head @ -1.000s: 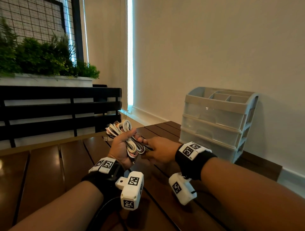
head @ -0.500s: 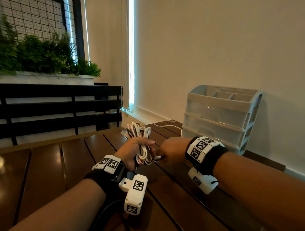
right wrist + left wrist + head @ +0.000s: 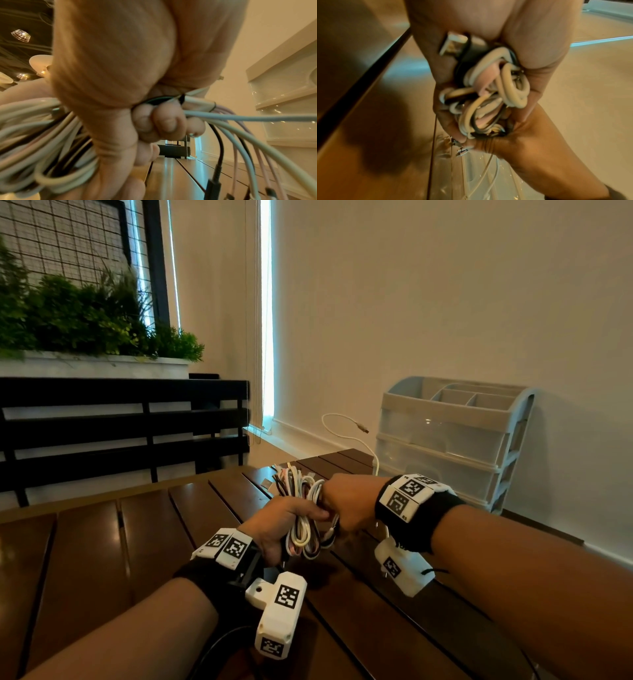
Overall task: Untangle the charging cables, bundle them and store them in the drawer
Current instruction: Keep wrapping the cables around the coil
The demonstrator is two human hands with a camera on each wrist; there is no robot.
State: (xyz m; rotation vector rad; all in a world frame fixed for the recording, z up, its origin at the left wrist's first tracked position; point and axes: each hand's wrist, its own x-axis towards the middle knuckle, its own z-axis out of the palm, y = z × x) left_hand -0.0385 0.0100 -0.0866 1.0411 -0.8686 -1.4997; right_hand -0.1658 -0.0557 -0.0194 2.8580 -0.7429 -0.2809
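My left hand [image 3: 284, 517] grips a folded bundle of white, pink and black charging cables [image 3: 303, 508] upright above the wooden table [image 3: 120, 542]. Its looped ends [image 3: 488, 94] fill the left wrist view, inside my curled fingers. My right hand [image 3: 349, 501] presses against the bundle from the right, fingers curled round it [image 3: 163, 121]. A black band [image 3: 159, 99] runs under those fingers. One white cable end [image 3: 346, 436] arcs up past my right hand, its plug in the air. The pale plastic drawer unit [image 3: 448, 440] stands at the table's far right, its drawers closed.
A black slatted bench back [image 3: 120, 433] with a planter of green foliage [image 3: 85, 316] runs behind the table on the left. The wall [image 3: 411, 302] is close behind the drawer unit. The table's far edge lies just past the bundle.
Both hands have risen and shifted right toward the drawer unit with the bundle turned upright. One white cable end has swung up into an arc.
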